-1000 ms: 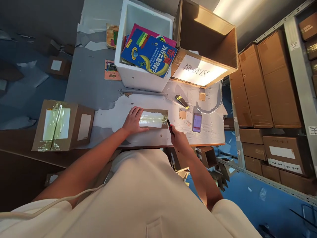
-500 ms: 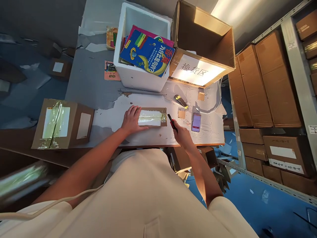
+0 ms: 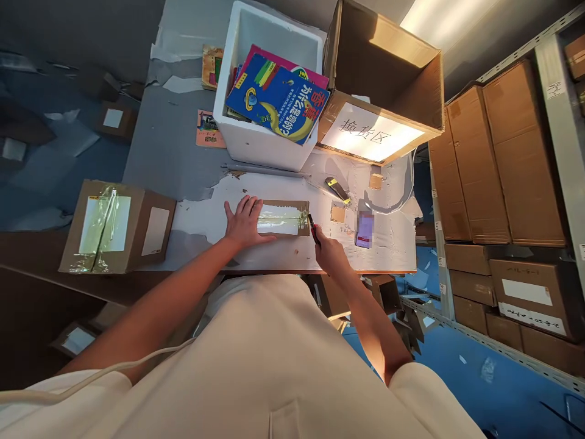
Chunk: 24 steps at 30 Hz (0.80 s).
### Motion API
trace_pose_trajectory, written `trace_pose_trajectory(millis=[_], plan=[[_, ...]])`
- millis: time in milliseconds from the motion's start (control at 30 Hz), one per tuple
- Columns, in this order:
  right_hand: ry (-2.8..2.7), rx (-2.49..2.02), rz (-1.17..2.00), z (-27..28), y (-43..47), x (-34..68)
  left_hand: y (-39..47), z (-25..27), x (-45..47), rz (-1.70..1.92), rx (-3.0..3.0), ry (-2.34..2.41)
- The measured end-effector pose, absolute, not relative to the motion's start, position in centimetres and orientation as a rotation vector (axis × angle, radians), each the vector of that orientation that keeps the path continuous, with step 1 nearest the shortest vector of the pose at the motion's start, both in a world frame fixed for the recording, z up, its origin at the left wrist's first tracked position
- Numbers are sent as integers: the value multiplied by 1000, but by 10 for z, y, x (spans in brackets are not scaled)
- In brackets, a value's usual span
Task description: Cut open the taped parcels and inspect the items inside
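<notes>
A narrow brown cardboard box [image 3: 278, 219] with a white label and clear tape lies across the worktable. My left hand [image 3: 245, 224] rests flat over its left end, fingers spread and thumb stretched along the near side. In my right hand [image 3: 331, 253] is a black and red utility knife [image 3: 312, 229], gripped with its tip pointing away from me. The tip is at the box's right end; whether it touches the tape I cannot tell. A yellow and black box cutter [image 3: 338, 189] lies farther back, and a phone [image 3: 364, 229] lies right of my right hand.
A white foam box [image 3: 269, 146] holding books [image 3: 278, 97] stands at the back, beside an open carton [image 3: 384, 113] with a handwritten sign. A taped carton [image 3: 116, 227] sits at the left table edge. Shelves with cartons [image 3: 525, 152] line the right side. A cable [image 3: 411, 183] curves behind the phone.
My right hand has moved slightly left, bringing the knife tip up to the box's right end. My left hand's fingers have spread wider on the box. The whole view has shifted a little.
</notes>
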State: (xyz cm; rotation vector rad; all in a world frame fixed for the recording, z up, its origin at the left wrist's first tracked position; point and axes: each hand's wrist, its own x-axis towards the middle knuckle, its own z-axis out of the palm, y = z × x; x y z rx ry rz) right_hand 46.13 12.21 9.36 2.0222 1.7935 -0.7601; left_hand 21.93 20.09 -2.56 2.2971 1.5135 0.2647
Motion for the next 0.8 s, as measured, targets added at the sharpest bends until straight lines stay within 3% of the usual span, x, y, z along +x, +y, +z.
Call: trace_pose_trajectory(millis=[500,633,733,800], plan=[[1782,1996,-733,85,106,455,200,-24,219,267,2276,1483],[1878,2173,-779,81,91,472,203,-30,218,291,2236,1456],[1889,2571,-1026,62,84,484,205,-34,214,395,2197,1348],[1738,2854,-1440,40,87,487,203,-37,208,535,2144,1304]])
